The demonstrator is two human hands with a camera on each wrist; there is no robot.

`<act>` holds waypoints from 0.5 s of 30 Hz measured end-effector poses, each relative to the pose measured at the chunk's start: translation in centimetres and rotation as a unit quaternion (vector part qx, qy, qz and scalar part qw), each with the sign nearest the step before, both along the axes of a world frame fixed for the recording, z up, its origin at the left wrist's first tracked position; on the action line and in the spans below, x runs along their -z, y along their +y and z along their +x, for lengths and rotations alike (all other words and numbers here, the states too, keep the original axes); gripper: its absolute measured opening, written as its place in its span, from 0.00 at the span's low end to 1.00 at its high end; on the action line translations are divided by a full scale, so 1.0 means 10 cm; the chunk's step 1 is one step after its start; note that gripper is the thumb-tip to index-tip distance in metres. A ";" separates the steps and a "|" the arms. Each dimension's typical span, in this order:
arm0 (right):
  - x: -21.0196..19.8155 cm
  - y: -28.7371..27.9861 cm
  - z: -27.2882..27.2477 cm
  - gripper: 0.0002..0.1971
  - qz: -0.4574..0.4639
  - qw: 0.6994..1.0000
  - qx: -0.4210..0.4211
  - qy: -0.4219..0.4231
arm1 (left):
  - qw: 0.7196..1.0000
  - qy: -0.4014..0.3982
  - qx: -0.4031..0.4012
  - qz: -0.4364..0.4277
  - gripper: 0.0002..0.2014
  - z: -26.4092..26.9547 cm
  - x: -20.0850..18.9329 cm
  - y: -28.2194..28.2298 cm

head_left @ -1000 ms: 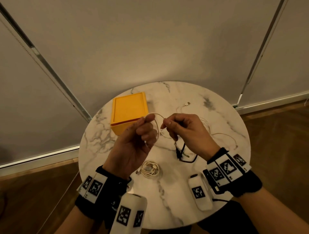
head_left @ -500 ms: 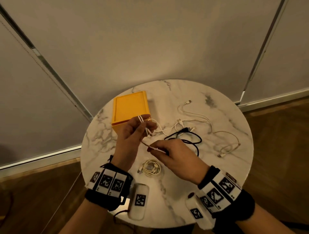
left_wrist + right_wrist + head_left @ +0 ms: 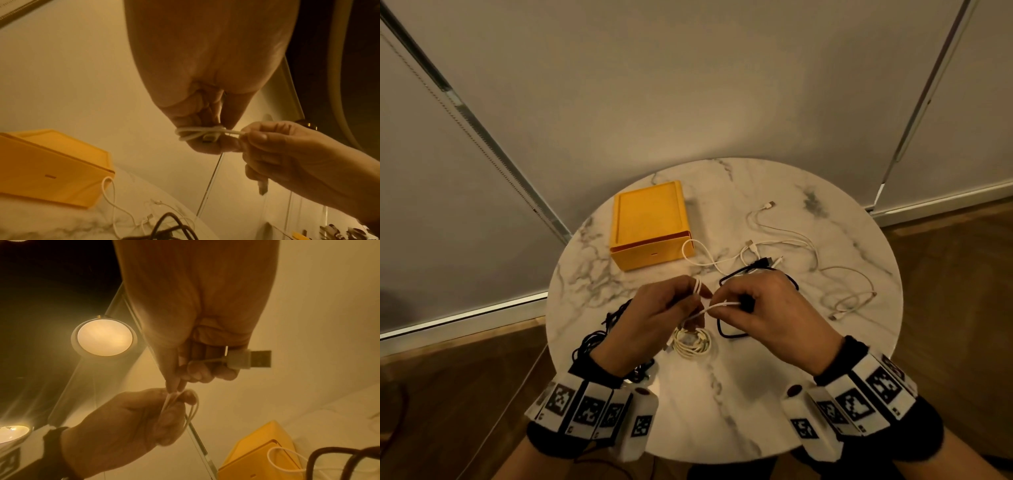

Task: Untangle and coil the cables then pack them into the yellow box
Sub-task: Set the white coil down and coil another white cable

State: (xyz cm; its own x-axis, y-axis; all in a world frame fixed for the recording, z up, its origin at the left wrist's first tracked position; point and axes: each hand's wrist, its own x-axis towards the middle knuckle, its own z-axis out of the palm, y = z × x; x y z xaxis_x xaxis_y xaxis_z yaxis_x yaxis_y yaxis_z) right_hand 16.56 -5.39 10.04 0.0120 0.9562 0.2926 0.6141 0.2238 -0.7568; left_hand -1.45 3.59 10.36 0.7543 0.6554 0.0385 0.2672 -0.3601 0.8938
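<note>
Above the middle of the marble table (image 3: pixel 722 411), both hands work one thin white cable (image 3: pixel 722 304). My left hand (image 3: pixel 697 295) pinches a few small loops of it (image 3: pixel 195 131) between thumb and fingers. My right hand (image 3: pixel 717 306) pinches the strand just right of those loops, and the cable's USB plug (image 3: pixel 248 361) sticks out from its curled fingers. The yellow box (image 3: pixel 650 226) sits at the back left of the table with its lid on. A finished white coil (image 3: pixel 693 342) lies on the table under the hands.
A black cable (image 3: pixel 736 274) lies partly under my right hand; a second dark bundle (image 3: pixel 599 339) sits under my left wrist. Loose white cables (image 3: pixel 791 240) sprawl over the right half, one loop (image 3: pixel 688 246) touching the box front. Wall and floor surround the round table.
My left hand has come down from beside the box toward me and now meets the right hand. The span of cable between the hands has shortened into small loops.
</note>
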 end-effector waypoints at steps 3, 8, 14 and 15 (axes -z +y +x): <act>0.03 -0.01 0.03 0.06 -0.013 0.999 0.003 0.046 | 0.998 -0.005 0.043 -0.038 0.13 -0.02 0.04 -0.10; 0.09 -0.03 0.03 0.05 -0.031 0.987 -0.012 0.154 | 0.980 -0.076 0.028 -0.182 0.14 -0.01 0.07 -0.15; 0.15 -0.05 -0.03 0.02 -0.082 0.958 -0.031 0.272 | 0.924 -0.147 0.023 -0.353 0.13 0.00 0.05 -0.12; 0.15 -0.06 -0.04 0.02 -0.091 0.953 -0.042 0.288 | 0.917 -0.154 0.018 -0.368 0.13 -0.01 0.06 -0.11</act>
